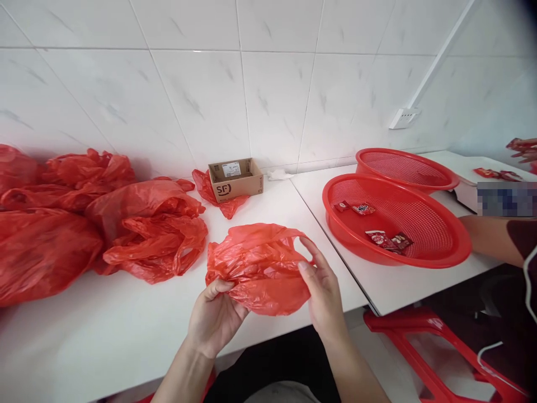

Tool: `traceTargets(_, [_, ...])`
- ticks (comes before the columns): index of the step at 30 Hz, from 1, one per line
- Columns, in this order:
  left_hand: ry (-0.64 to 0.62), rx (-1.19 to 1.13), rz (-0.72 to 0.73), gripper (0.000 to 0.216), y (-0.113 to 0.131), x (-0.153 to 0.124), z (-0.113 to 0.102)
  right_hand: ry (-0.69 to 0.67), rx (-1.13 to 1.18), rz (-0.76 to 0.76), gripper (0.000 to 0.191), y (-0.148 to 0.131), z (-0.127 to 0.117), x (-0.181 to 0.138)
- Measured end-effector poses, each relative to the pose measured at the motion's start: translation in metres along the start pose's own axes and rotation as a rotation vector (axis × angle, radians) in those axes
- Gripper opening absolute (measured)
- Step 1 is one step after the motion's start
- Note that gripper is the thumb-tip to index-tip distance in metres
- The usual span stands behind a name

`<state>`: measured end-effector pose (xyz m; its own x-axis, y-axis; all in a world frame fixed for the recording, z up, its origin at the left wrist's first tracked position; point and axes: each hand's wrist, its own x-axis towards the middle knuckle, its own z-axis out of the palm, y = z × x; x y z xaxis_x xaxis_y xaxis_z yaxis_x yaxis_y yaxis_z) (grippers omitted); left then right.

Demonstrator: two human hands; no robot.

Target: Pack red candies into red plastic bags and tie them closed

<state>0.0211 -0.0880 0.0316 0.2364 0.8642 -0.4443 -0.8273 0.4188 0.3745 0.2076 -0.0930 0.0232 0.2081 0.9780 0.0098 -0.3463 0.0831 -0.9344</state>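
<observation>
A crumpled red plastic bag [258, 263] rests at the front edge of the white table [104, 330]. My left hand [213, 316] grips its lower left side, fingers curled into the plastic. My right hand [321, 291] holds its right side, thumb and fingers pinching the plastic near a handle loop. Both hands are closed on the bag.
Several filled red bags [142, 224] lie piled at the left. A small cardboard box [235, 179] stands by the tiled wall. Two red mesh baskets [436, 246] sit on the right table, the near one holding a few snack packets [388, 239]. Another person's arm [490, 238] reaches in beside a red stool [423, 336].
</observation>
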Motion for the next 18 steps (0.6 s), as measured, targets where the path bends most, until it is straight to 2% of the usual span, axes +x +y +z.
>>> traceTargets(3, [-0.043,0.021,0.008,0.036,0.004,-0.001,-0.004,0.251,-0.129,-0.272,0.055,-0.01,-0.012,0.006])
traceTargets(5, [-0.096,0.067,0.014,0.026,0.005,0.0,-0.01,0.314,-0.232,-0.385,0.064,-0.017,-0.018,0.014])
traceTargets(6, [-0.126,0.103,0.013,0.022,0.005,0.0,-0.013,0.268,-0.269,-0.366,0.072,-0.02,-0.019,0.017])
traceTargets(8, [-0.182,0.205,0.014,0.023,0.0,-0.001,-0.016,0.04,-0.257,-0.195,0.081,-0.022,-0.014,0.021])
traceTargets(10, [-0.206,0.354,0.047,0.037,-0.01,-0.001,-0.015,-0.21,-0.156,0.027,0.067,-0.016,-0.003,0.019])
traceTargets(12, [-0.175,0.581,0.154,0.049,-0.023,0.002,-0.011,-0.335,-0.107,0.14,0.044,-0.007,0.011,0.013])
traceTargets(15, [-0.014,0.986,0.439,0.039,-0.024,0.017,-0.008,-0.302,-0.16,0.086,0.021,0.004,0.02,0.005])
traceTargets(18, [0.197,1.152,0.682,0.021,0.006,0.04,-0.014,-0.176,-0.058,0.031,0.017,0.003,0.009,0.006])
